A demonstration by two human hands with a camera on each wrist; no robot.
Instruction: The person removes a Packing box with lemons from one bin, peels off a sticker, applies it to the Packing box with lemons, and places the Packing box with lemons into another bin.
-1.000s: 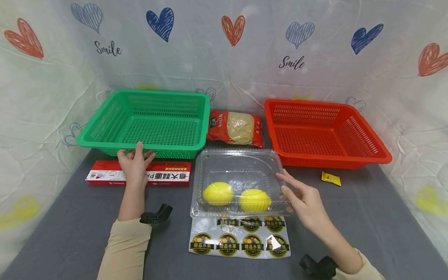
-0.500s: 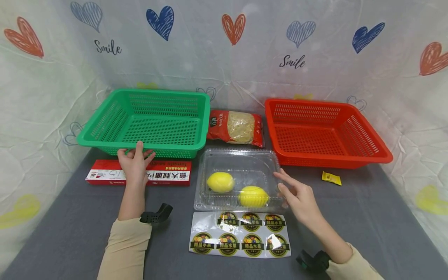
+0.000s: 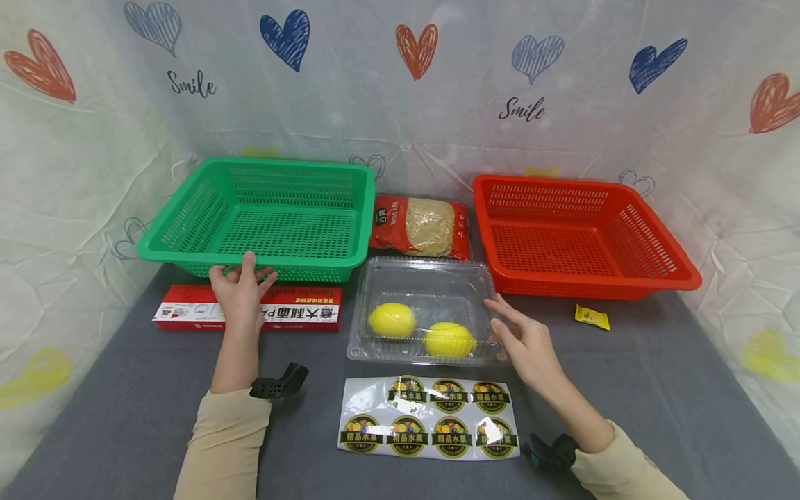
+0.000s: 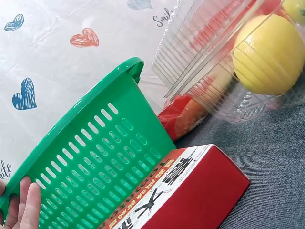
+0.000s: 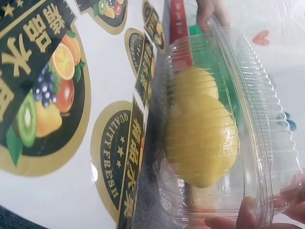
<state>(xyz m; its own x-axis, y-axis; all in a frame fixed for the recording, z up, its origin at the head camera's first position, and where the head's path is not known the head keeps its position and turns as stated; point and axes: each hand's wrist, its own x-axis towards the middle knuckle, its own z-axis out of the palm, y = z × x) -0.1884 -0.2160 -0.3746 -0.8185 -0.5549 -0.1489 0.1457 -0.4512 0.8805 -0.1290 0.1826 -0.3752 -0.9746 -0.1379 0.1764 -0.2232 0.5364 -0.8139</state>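
As I look along the grey table (image 3: 300, 444) from the left, a green basket (image 3: 287, 271) comes first, its slotted floor and walls in plain sight. Just in front of it lies a long red-and-white carton (image 3: 306, 316). Next along, mid-table, is a clear plastic box (image 3: 431, 278) with two lemons in it: the left lemon (image 3: 392, 320) lies farther back, the right lemon (image 3: 447, 338) nearer the front. Behind that box sits a red bag (image 3: 431, 226) with a see-through window, between the two baskets, and in front of it, a little apart, lies a sheet of round fruit stickers (image 3: 375, 403). Farther right stands a red basket (image 3: 587, 286), with a small yellow packet (image 3: 592, 317) on the table near its front side.

The left hand (image 3: 240, 295) pinches the near rim of the green basket, one fingertip over the top, others against the outer wall just below. The right hand (image 3: 531, 347) pinches the right edge of the clear plastic box, fingertips spread along it. Through the shiny plastic I can't quite tell whether the bottom rests on the table.
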